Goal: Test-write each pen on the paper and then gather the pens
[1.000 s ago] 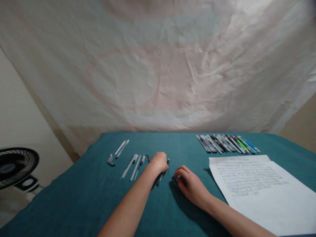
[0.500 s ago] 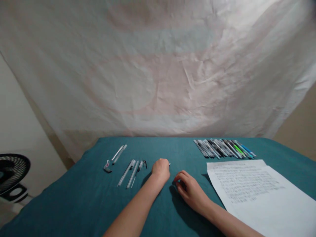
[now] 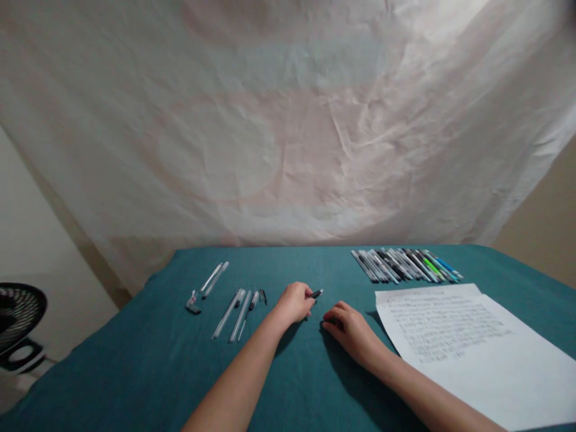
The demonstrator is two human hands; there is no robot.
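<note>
My left hand (image 3: 297, 302) is closed around a pen (image 3: 317, 293) in the middle of the table. Only the pen's dark end with a pale tip sticks out, pointing right. Close by on the right, my right hand (image 3: 348, 329) is low over the cloth, its fingers curled and thumb near the fingertips; whatever may be between them is hidden. Left of my left hand lie clear pen barrels (image 3: 228, 314), a black pen clip (image 3: 263, 296) and a thin refill (image 3: 242, 329). Further left are another clear barrel (image 3: 216, 280) and a small clear-and-dark piece (image 3: 192, 303).
A row of several pens (image 3: 405, 266) lies at the back right. In front of it, sheets of handwritten paper (image 3: 486, 372) cover the right side of the green-clothed table (image 3: 135, 372). A black fan (image 3: 20, 318) stands off the left edge; a pale sheet (image 3: 288, 132) hangs behind.
My left hand has turned and opened up from a fist shape, showing more of the pen's dark end. My right hand has shifted slightly right, its fingers drawn closer together. The view has moved slightly.
</note>
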